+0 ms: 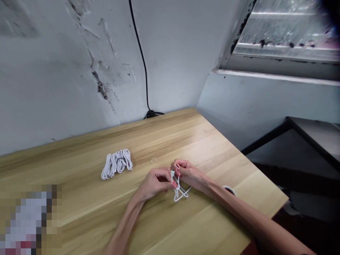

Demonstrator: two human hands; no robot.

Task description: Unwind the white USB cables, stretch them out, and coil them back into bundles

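A thin white USB cable (181, 196) hangs in loose loops between my hands, just over the wooden table. My left hand (156, 182) pinches it near its light-coloured plug (172, 173). Close against the plug, my right hand (189, 172) has its fingers closed on the cable too; what exactly sits between those fingertips is partly hidden. A short, curved white piece (153, 160) lies on the table just beyond my left hand. Farther left rests a bundle of white cord (117, 163), folded in several loops and tied at its middle.
A round white-rimmed object (230, 190) is partly hidden behind my right forearm. A black cable (145, 67) runs down the wall to a coil at the table's back edge. Beyond the table's right edge (255, 166) stands a dark-framed piece of furniture (316, 134). The lower left is pixelated.
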